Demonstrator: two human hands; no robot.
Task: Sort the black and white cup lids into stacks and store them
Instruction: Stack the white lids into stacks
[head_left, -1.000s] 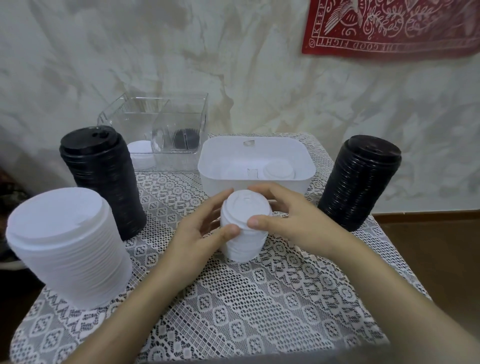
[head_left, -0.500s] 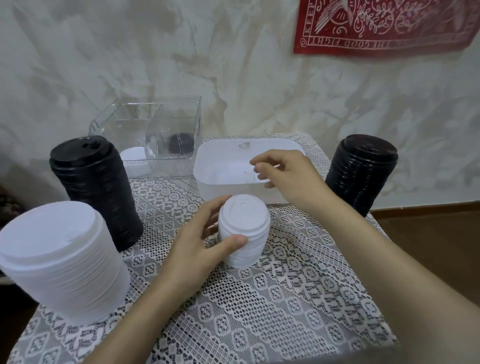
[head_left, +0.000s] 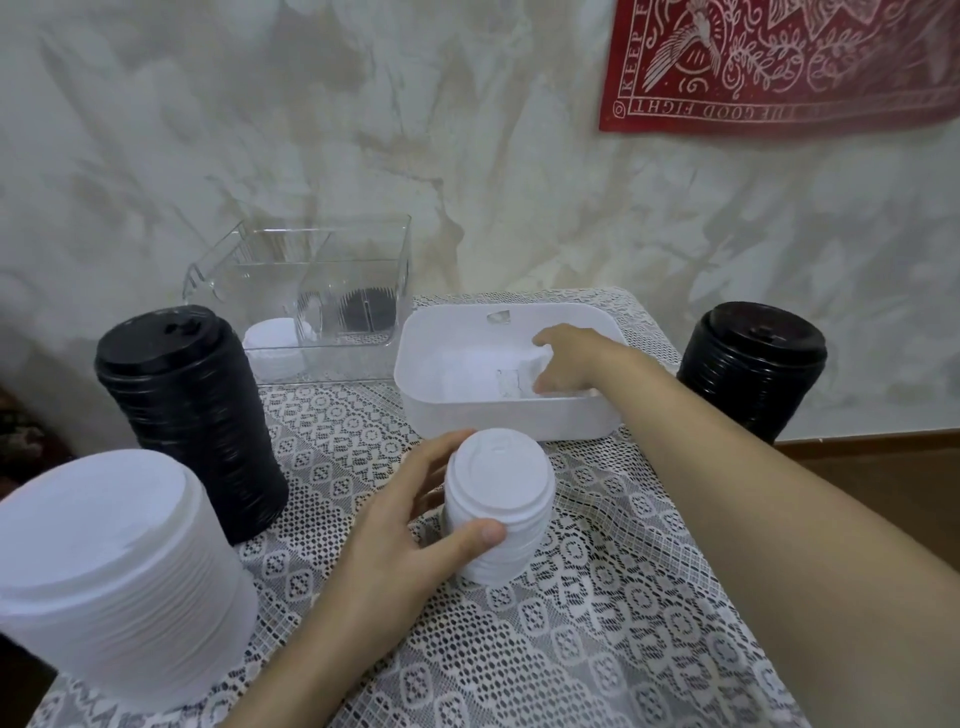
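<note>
A small stack of white lids stands on the lace cloth at the centre. My left hand grips its side, thumb in front and fingers behind. My right hand reaches into the white bin behind the stack, and its fingers and thumb curl round a single white lid lying there. The hand hides most of that lid. A wide stack of large white lids sits at the near left. Two tall black lid stacks stand on the table, one at the left and one at the far right.
A clear divided container stands against the wall at the back left, with white lids in one compartment and black lids in the other. The table ends close beyond the right black stack. A red cloth hangs on the wall.
My right hand has left the small white stack and moved back into the white bin, down onto the single lid. My left hand has stayed on the stack.
</note>
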